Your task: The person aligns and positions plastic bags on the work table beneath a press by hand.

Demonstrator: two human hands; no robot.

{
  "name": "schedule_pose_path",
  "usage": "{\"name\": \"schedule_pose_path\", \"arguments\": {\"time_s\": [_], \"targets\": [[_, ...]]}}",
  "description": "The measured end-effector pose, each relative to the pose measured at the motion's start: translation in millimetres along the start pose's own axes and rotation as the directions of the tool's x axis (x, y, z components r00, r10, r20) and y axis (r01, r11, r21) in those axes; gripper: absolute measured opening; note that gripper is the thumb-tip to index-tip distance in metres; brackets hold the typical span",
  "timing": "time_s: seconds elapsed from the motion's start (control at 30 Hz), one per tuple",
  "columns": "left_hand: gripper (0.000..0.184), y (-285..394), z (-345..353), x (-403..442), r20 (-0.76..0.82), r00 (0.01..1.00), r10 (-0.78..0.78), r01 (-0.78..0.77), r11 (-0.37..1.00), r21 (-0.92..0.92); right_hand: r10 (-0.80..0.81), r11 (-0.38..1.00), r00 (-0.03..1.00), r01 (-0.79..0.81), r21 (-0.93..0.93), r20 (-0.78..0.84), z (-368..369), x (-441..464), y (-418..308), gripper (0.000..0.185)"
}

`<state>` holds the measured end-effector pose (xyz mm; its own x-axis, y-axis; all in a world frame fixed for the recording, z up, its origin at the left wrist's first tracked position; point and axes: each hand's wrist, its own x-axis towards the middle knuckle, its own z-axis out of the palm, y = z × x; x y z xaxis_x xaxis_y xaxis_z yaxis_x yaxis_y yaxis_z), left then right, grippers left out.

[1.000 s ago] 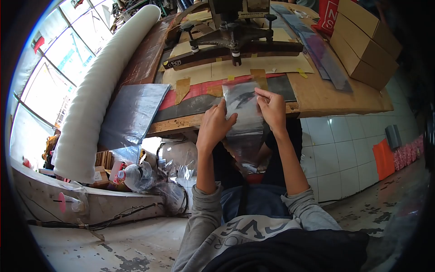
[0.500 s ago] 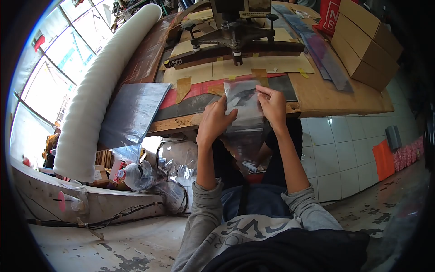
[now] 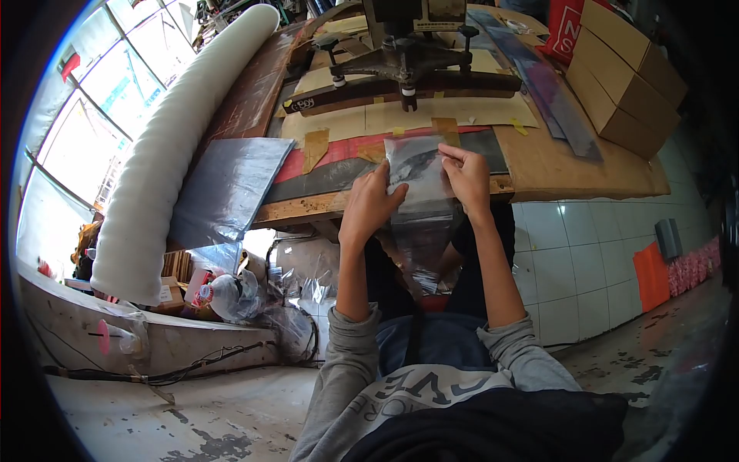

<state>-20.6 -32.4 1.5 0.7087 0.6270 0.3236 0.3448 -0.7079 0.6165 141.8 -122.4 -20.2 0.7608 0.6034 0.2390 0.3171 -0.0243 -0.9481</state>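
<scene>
A strip of clear plastic film lies over the front edge of the worktable and hangs down between the person's legs. At its left edge is my left hand, its thumb apart from the fingers and the fingertips touching the film. My right hand pinches the film's right edge between thumb and index finger. Beyond the hands, the dark metal bar of a press stands over cream sheets fixed with yellow tape. Red and black material covers the table under the film.
A stack of clear bluish sheets lies at the table's left corner, beside a long white foam roll. Cardboard boxes and a red bag stand at the right. Purple-blue strips lie near them.
The view has shifted slightly. Both hands stay at the film's edges, and the film's upper part lies a little differently between them.
</scene>
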Motion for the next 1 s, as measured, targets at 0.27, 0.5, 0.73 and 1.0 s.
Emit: {"name": "schedule_pose_path", "arguments": {"time_s": [0.27, 0.5, 0.73, 1.0], "targets": [[0.045, -6, 2, 0, -0.01, 0.999, -0.037, 0.035, 0.993, -0.108, -0.022, 0.999, 1.0, 0.022, -0.029, -0.015, 0, 2, 4, 0.028], [0.045, -4, 1, 0, -0.032, 0.999, 0.005, -0.007, 0.997, -0.071, -0.04, 0.999, 0.999, 0.039, -0.03, -0.022, -1, 2, 4, 0.027], [0.042, -3, 2, -1, -0.05, 0.998, 0.027, -0.031, 0.996, -0.08, -0.044, 0.998, 0.999, 0.043, -0.053, -0.019, -3, -2, -1, 0.026], [0.041, -2, 3, -2, -0.042, 0.999, -0.008, 0.002, 0.991, -0.136, -0.049, 0.997, 0.998, 0.046, -0.059, -0.047, -2, 0, 3, 0.026]]}}
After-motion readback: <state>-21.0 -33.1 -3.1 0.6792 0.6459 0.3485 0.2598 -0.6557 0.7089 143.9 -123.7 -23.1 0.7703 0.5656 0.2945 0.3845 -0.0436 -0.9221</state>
